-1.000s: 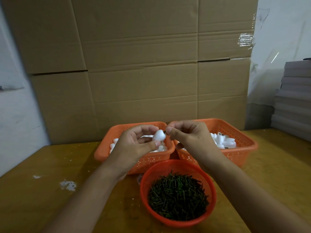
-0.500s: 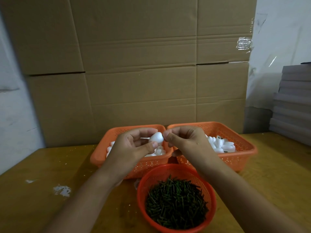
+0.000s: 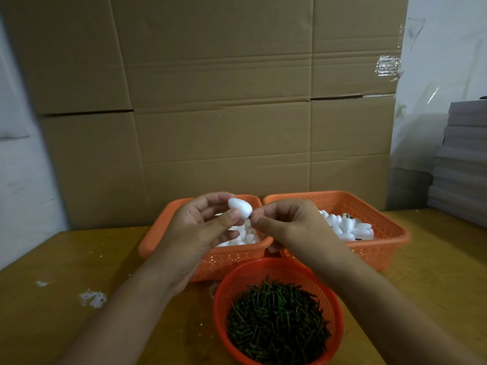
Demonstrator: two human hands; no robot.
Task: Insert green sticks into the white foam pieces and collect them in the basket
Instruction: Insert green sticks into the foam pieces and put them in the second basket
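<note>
My left hand pinches a white egg-shaped foam piece between thumb and fingers, above the left orange basket. My right hand pinches a short green stick whose dark end meets the foam piece's narrow tip. A round red basket full of green sticks sits nearest me. The left orange basket holds white foam pieces. The right orange basket holds foam pieces, some with green bits showing.
The baskets stand on a yellow-brown wooden table with white foam crumbs at the left. A large cardboard sheet rises behind the baskets. A stack of grey boards stands at the far right.
Both hands have stayed together over the left basket. The foam piece has turned so its narrow tip points at the right fingers, and the stick's dark end now shows at that tip.
</note>
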